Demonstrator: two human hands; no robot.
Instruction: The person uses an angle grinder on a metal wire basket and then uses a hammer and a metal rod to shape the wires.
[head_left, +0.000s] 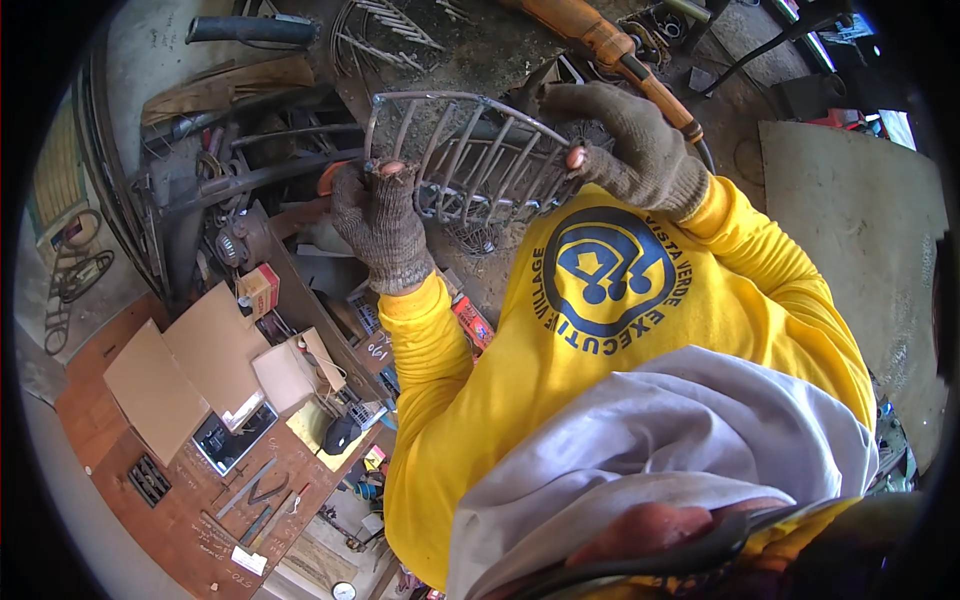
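Pale cloth [650, 430] is being worn over a yellow shirt [500, 390]. Beyond it, a barred metal rack [485, 170] is being held up, its left end being gripped by the curled left hand [380, 215], its right end by the partly curled right hand [645, 150]. Its edges are being held above grimy floor [490, 55], well apart from the brown counter [95, 405], where cardboard [160, 385] is being supported. At right, room is being bounded by a large pale sheet [855, 240].
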